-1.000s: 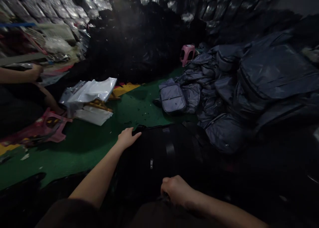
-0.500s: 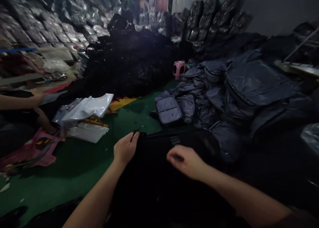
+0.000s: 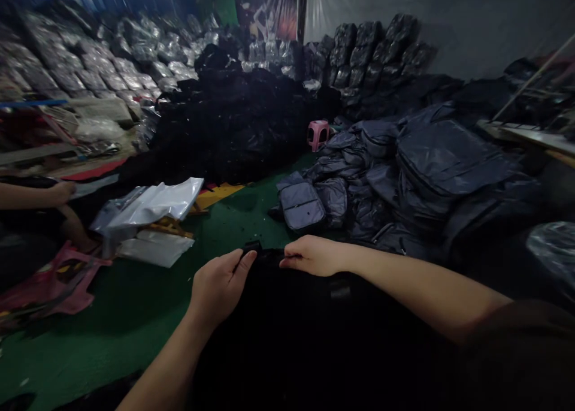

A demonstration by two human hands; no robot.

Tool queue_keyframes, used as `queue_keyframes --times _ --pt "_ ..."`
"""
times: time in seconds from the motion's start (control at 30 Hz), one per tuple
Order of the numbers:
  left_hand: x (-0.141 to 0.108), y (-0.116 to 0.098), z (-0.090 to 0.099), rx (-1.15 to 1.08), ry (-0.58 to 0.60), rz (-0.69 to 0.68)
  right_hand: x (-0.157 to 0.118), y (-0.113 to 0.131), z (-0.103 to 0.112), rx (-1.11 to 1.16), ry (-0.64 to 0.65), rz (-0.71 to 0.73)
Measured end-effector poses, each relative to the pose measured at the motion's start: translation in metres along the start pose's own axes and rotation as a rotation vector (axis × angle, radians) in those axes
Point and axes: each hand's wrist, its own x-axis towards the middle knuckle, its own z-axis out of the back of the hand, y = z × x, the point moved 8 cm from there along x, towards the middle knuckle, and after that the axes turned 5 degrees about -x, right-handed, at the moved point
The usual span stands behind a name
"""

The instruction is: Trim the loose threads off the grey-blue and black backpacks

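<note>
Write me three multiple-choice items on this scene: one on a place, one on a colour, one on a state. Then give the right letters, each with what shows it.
1. Where does the pink plastic stool stand?
A) On top of the silver packs
B) Between the black heap and the grey bags
C) Under the white plastic sheets

2. What colour is the bag under the person's hands?
A) Black
B) Pink
C) White

3. How do the left hand and right hand stand to that bag?
A) Both hang clear of it
B) Both grip the stool instead
C) Both are at its upper edge

1: B, the stool shows in the gap between them.
2: A, its dark fabric fills the lower view.
3: C, the fingers of both hands meet that edge.
</note>
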Motion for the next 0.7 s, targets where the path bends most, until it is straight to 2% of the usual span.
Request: queue_keyframes --times 0.1,0.2,0.27,0.33,0.43,0.5,0.57,0.7 --pt "-0.002 -0.002 -0.007 0.008 0.037 0.002 0.002 -0.017 -0.013 0.217 0.03 -0.043" --pt "-0.001 0.001 -0.01 0.022 0.056 0.028 0.004 -0.035 -0.012 0.371 -0.049 -0.157" --pt "0.001 0.008 -0.012 0.025 0.07 0.071 -0.003 -0.048 0.007 0.464 -0.218 -0.258" --pt "0.004 0.021 -0.017 0.023 0.103 0.136 -0.023 -0.061 0.04 0.53 -0.475 -0.347" --pt "0.005 0.05 -0.027 0.004 0.154 0.254 -0.079 -0.083 0.086 0.587 -0.837 -0.432" --pt "0.008 0.07 -0.034 -0.018 0.175 0.319 -0.122 -0.103 0.096 0.599 -0.948 -0.511" --pt "0.015 0.087 -0.04 -0.028 0.194 0.364 -0.163 -0.127 0.085 0.573 -0.955 -0.64" --pt "0.041 0.099 -0.051 0.002 0.265 0.381 -0.232 -0.171 0.023 0.449 -0.828 -0.916"
